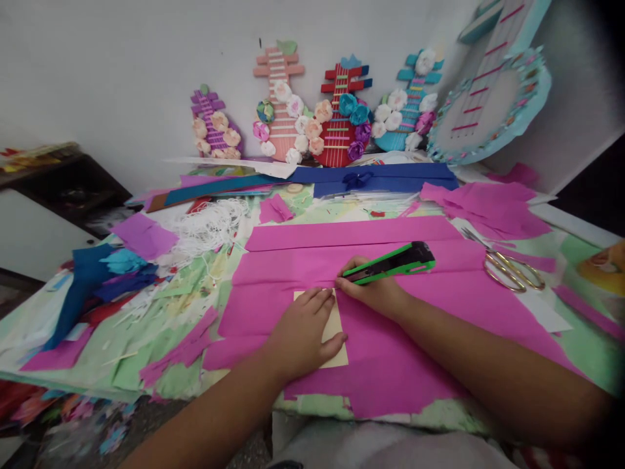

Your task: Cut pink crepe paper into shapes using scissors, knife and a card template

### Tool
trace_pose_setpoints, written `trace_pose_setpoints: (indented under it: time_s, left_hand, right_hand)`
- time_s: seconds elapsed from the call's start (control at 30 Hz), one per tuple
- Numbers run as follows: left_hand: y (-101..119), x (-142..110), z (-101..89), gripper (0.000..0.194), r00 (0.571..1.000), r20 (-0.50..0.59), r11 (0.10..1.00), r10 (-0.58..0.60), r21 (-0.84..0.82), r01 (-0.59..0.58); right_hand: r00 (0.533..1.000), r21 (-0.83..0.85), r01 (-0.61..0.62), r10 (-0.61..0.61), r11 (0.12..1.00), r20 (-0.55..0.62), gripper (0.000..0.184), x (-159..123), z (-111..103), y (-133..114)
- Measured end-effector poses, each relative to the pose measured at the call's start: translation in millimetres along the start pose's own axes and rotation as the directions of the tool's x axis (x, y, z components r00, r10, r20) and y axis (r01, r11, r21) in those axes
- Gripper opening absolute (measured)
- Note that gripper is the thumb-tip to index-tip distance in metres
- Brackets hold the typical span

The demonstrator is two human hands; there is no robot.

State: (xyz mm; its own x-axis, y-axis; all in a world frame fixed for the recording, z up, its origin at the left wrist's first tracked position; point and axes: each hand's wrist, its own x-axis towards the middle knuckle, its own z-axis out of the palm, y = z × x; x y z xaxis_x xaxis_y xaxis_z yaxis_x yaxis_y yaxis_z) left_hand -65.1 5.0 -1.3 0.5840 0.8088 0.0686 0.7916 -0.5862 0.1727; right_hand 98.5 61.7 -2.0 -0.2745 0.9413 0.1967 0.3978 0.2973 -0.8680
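Pink paper (424, 352), several wide pieces, lying on the table (581, 257) before the person, overlapping, some edges ragged; looks thin, soft and light, likely to crease or tear, best taken flat by an edge with a light touch. Card (334, 324), 1, cream, small, resting on the pink paper beneath the left hand (303, 332); probably light and stiffer than the paper, apt to slide unless pressed under spread fingers. Left hand: opened flat, palm down, thumb set apart from the fingers, pressing the card and grasping nothing. Right hand (368, 290): closed round the front part of a utility knife (390, 266), 1, green and black, its front end beside the card's top right corner, its rear end raised to the right; blade too small to make out. Knife body likely light, rigid and smooth, to be held by the casing, clear of the front end. Scissors (505, 263), 1 pair, gold handles, to the right. White string (209, 228), 1 loose tangle, to the left. Paper guitars (342, 124), 5, 4 smaller and 1 larger, decorated, standing at the back near the wall (122, 58).
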Motion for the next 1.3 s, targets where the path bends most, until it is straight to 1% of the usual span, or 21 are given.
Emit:
trace_pose_setpoints:
  time_s: [0.1, 0.27, 0.5, 0.67, 0.87, 1.13, 1.3]
  left_hand:
    - [0.0, -0.7, 0.6, 0.060, 1.000, -0.010, 1.000, 0.001, -0.004, -0.001]
    - [0.3, -0.6, 0.3, 0.057, 0.999, -0.032, 1.000, 0.003, -0.008, -0.003]
    - [0.0, 0.1, -0.3, 0.057, 0.999, -0.041, 1.000, -0.011, -0.025, 0.010]
    - [0.4, 0.0, -0.5, 0.057, 0.999, -0.037, 1.000, -0.011, -0.028, 0.010]
    - [-0.1, -0.4, 0.0, 0.057, 0.999, -0.031, 1.000, -0.013, -0.022, 0.012]
    - [-0.2, -0.1, 0.2, 0.055, 0.999, -0.041, 0.999, -0.016, -0.045, 0.014]
    - [-0.9, 0.1, 1.6, 0.054, 0.998, -0.054, 0.999, -0.012, -0.048, 0.009]
  right_hand:
    - [1.000, -0.014, -0.003, 0.003, 1.000, 0.011, 0.013, 0.4, 1.3, 1.2]
    - [0.998, -0.084, 0.034, -0.030, 0.996, 0.050, 0.011, -0.2, 1.5, 0.5]
    - [0.999, -0.029, 0.017, -0.018, 0.999, -0.032, 0.016, -2.0, 0.3, 0.0]
    - [1.000, -0.060, 0.021, -0.022, 0.998, -0.007, 0.014, -0.8, 1.1, -0.1]
    - [0.997, -0.108, 0.066, -0.061, 0.992, 0.046, 0.014, 1.7, 2.6, -1.7]
    - [0.999, -0.011, 0.027, -0.027, 1.000, -0.030, 0.019, 0.5, 0.1, 2.9]
    - [0.999, -0.026, 0.044, -0.044, 0.999, 0.004, 0.017, 0.9, 0.1, 4.1]
